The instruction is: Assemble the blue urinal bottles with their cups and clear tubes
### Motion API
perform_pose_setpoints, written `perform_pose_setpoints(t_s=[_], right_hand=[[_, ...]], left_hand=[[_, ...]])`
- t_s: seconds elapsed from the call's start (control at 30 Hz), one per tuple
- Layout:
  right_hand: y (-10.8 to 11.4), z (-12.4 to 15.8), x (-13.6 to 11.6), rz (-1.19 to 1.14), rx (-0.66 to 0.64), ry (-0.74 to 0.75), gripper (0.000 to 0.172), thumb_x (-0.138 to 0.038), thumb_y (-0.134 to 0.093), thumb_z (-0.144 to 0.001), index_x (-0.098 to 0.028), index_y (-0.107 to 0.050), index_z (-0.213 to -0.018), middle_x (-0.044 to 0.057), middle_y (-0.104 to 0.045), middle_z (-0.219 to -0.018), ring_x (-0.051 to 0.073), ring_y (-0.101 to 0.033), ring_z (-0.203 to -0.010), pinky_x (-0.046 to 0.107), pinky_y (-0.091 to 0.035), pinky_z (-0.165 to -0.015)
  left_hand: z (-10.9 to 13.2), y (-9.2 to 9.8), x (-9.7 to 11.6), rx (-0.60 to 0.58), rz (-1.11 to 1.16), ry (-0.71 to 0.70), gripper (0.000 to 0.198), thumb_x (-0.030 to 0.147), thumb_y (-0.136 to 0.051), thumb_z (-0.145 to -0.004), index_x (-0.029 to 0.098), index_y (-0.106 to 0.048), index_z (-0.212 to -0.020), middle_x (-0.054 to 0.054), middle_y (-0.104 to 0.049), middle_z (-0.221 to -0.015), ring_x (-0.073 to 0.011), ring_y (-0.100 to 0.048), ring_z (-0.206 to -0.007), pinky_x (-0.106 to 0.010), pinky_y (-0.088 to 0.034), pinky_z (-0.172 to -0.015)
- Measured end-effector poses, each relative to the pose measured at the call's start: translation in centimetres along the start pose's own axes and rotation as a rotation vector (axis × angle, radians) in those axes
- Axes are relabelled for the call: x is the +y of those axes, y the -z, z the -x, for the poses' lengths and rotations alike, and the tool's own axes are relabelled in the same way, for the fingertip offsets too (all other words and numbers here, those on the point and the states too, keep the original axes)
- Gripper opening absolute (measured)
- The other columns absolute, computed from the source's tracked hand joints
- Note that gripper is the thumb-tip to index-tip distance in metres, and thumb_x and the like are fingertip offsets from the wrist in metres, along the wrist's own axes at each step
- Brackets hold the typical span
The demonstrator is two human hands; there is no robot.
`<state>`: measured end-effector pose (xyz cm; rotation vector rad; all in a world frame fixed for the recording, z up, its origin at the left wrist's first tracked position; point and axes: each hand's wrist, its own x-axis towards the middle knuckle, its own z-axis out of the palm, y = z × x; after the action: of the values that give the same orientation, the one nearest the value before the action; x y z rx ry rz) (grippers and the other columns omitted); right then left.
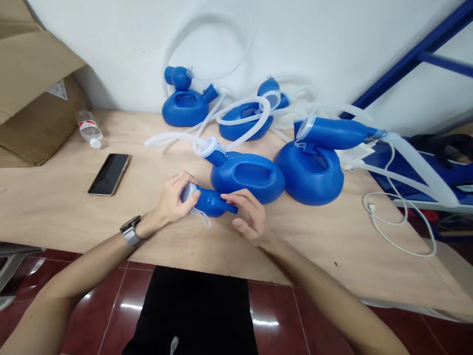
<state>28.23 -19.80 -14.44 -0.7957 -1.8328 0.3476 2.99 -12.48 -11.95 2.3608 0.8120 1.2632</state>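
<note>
In front of me, my left hand [178, 199] is closed around the white-capped end of a small blue plastic urinal attachment [211, 203]. A clear strap [202, 217] dangles from its cap. My right hand [248, 216] is at the other end, its fingertips by the narrow blue tip and its thumb apart below. Just behind stands a blue portable urinal bottle [247, 190], its neck fitted with a whitish lid [211, 147]. To its right another blue urinal bottle [308, 180] has a long blue attachment [334, 133] resting on top.
Two more blue urinal bottles [185, 116] stand by the wall amid looping white hoses [258, 125]. On the left lie a phone [109, 174] and a plastic water bottle [89, 129], near a cardboard box [40, 113]. A white cable [401, 246] curls at the table's right side.
</note>
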Motion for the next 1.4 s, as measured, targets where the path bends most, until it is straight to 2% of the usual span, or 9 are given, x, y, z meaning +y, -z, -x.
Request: perform_pose_setpoints(t_s=[0.1,0.23,0.33,0.5,0.6,0.7,0.9,1.17,1.4], right_hand=[[-0.7,0.0,-0.7,0.097,-0.075,-0.051,0.04,-0.044,-0.059,-0.111,-0.026,-0.064,-0.146,0.008,-0.077,-0.114,0.024,-0.076,-0.095,0.042,-0.066,-0.087],[-1.0,-0.3,-1.2,0.04,-0.059,-0.115,0.028,-0.029,-0.054,-0.113,-0.027,-0.065,-0.139,0.007,-0.08,-0.119,0.022,-0.078,-0.102,0.038,-0.065,-0.09],[-0.7,-0.4,-1.2,0.004,-0.058,-0.098,0.024,-0.03,-0.054,-0.113,-0.025,-0.065,-0.134,0.007,-0.08,-0.116,0.022,-0.078,-0.102,0.037,-0.065,-0.089],[-0.8,-0.4,-1.6,0.0,-0.066,-0.163,0.023,-0.033,-0.054,-0.113,-0.025,-0.067,-0.131,0.008,-0.081,-0.119,0.022,-0.079,-0.102,0.037,-0.065,-0.089],[-1.1,-0.3,-2.0,-0.031,-0.058,-0.251,0.028,-0.043,-0.058,-0.111,-0.026,-0.068,-0.13,0.008,-0.081,-0.121,0.024,-0.08,-0.105,0.037,-0.066,-0.089],[-1.3,-0.3,-2.2,-0.082,-0.034,-0.282,0.035,-0.052,-0.071,-0.102,-0.025,-0.071,-0.125,0.006,-0.082,-0.113,0.022,-0.08,-0.094,0.034,-0.066,-0.081],[-1.7,0.0,-2.2,-0.011,0.138,-0.245,0.012,-0.034,-0.076,-0.099,-0.024,-0.076,-0.104,0.0,-0.083,-0.09,0.016,-0.077,-0.07,0.027,-0.063,-0.065],[-2.7,1.1,-1.1,0.325,0.322,0.063,0.012,-0.04,-0.076,-0.097,-0.029,-0.076,-0.103,-0.001,-0.081,-0.077,0.017,-0.074,-0.058,0.03,-0.063,-0.057],[-2.7,2.2,2.2,0.38,0.175,0.146,0.032,-0.059,-0.07,-0.099,-0.028,-0.078,-0.096,0.0,-0.069,-0.06,0.017,-0.063,-0.046,0.033,-0.056,-0.047]], left_hand=[[0.2,-0.1,0.4,-0.024,0.011,-0.077,0.024,0.037,-0.054,-0.108,0.017,-0.068,-0.112,-0.011,-0.075,-0.11,-0.0243,-0.073,-0.101,-0.043,-0.06,-0.091],[0.3,-0.4,0.1,-0.119,-0.015,-0.393,0.041,0.05,-0.054,-0.109,0.02,-0.065,-0.135,-0.019,-0.067,-0.144,-0.035,-0.064,-0.136,-0.061,-0.056,-0.112],[0.3,-0.5,-0.4,-0.125,-0.073,-0.523,0.05,0.05,-0.067,-0.103,0.019,-0.061,-0.142,-0.018,-0.071,-0.134,-0.0337,-0.07,-0.126,-0.057,-0.062,-0.104],[0.5,-0.9,-0.6,-0.048,-0.115,-0.518,0.026,0.042,-0.06,-0.109,0.021,-0.068,-0.122,-0.011,-0.075,-0.116,-0.026,-0.074,-0.11,-0.046,-0.068,-0.09],[0.6,-1.3,-0.1,0.015,-0.046,-0.463,0.009,0.027,-0.06,-0.107,0.021,-0.067,-0.109,-0.009,-0.075,-0.109,-0.023,-0.074,-0.104,-0.042,-0.068,-0.088],[0.7,-1.7,0.7,0.047,-0.024,-0.427,0.003,0.019,-0.062,-0.104,0.019,-0.066,-0.105,-0.01,-0.076,-0.106,-0.0227,-0.074,-0.102,-0.042,-0.067,-0.088],[1.5,-2.8,2.0,0.102,-0.05,-0.384,0.009,0.014,-0.064,-0.102,0.019,-0.066,-0.109,-0.01,-0.077,-0.108,-0.024,-0.075,-0.107,-0.043,-0.068,-0.092],[2.6,-3.2,2.0,0.113,-0.069,-0.419,0.02,0.017,-0.063,-0.105,0.017,-0.068,-0.125,-0.014,-0.076,-0.121,-0.0308,-0.072,-0.127,-0.051,-0.069,-0.1],[3.4,-3.7,2.3,0.098,-0.078,-0.362,0.033,0.013,-0.065,-0.103,0.018,-0.067,-0.135,-0.012,-0.076,-0.116,-0.0286,-0.072,-0.118,-0.051,-0.069,-0.097]])
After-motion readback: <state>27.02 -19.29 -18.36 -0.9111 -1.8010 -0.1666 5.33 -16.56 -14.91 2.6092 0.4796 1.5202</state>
